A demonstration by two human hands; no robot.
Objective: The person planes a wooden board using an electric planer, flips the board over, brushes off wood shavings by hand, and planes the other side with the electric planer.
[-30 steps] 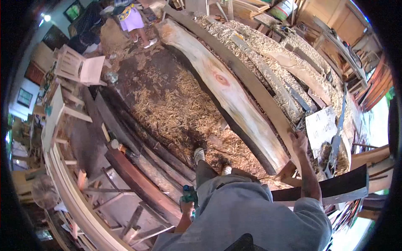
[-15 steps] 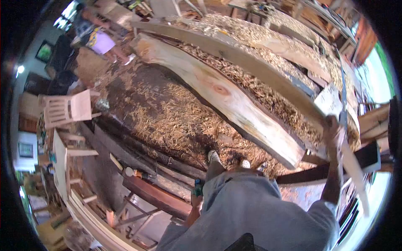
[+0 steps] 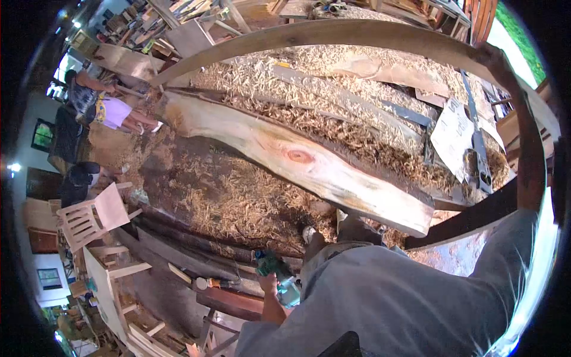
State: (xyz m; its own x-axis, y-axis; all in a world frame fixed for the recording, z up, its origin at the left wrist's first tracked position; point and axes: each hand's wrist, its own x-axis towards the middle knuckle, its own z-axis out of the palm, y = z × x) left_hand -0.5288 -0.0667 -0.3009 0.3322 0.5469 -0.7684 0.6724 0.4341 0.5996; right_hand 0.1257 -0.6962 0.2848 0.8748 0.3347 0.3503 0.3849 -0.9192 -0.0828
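My left hand (image 3: 269, 282), low and left of my body, is closed around a teal power tool (image 3: 288, 293). Raised at the upper right, my right hand (image 3: 492, 58) grips a long narrow wooden board (image 3: 333, 33) near its right end. The board appears curved in this wide view and reaches far to the left. Below it lies a wide live-edge slab (image 3: 267, 140) with pale wood and a reddish knot. A handsaw (image 3: 480, 169) rests beside a white sheet with handwriting (image 3: 453, 140).
Wood shavings (image 3: 232, 190) cover the floor and the stacked planks behind the slab. Another person (image 3: 98, 101) stands at the far left. A wooden chair (image 3: 98, 217) and an orange-black tool (image 3: 217, 283) are on the left. A dark beam (image 3: 470, 217) crosses near my right side.
My right hand has risen with the long board, which now stands away from the slab. The handsaw has come into sight. My left hand and the teal tool show more fully.
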